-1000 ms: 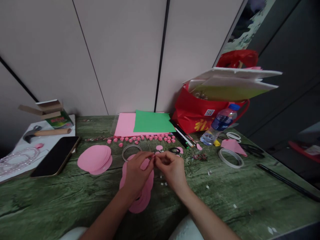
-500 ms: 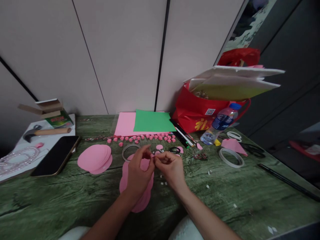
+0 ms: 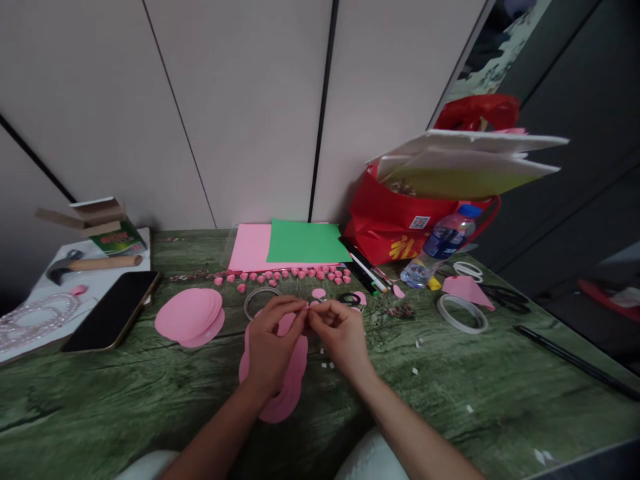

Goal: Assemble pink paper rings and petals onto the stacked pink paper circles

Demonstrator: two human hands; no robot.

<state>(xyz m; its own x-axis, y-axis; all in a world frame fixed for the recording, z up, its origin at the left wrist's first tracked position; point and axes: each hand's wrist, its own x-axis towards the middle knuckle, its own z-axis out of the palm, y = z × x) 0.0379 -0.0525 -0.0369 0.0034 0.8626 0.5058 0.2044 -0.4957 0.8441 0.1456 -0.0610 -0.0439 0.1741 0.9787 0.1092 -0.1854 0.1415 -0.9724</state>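
Observation:
Fingertips of my left hand (image 3: 270, 350) and my right hand (image 3: 344, 337) meet over the table, closed in a pinch on a small pink paper piece (image 3: 307, 307), mostly hidden by the fingers. Beneath my left hand lie pink scalloped paper cutouts (image 3: 281, 404), partly covered by it. Left of them rests a stack of round pink paper cutouts (image 3: 187, 316). Behind the hands runs a row of small pink rolled paper flowers (image 3: 295, 273). A tape roll (image 3: 248, 309) lies just beyond my left hand, and a small black ring (image 3: 349, 299) beyond my right.
Green and pink paper sheets (image 3: 307, 241) lie at the back by several pens (image 3: 369, 272). A red bag (image 3: 383, 223) and a water bottle (image 3: 443, 243) stand right, near another tape roll (image 3: 483, 327). Left are a phone (image 3: 113, 313), a hammer (image 3: 103, 263) and an open box (image 3: 117, 240).
My left fingers have folded closer together and the hand has shifted slightly left and down. My right hand has barely moved; both keep pinching the small pink paper piece.

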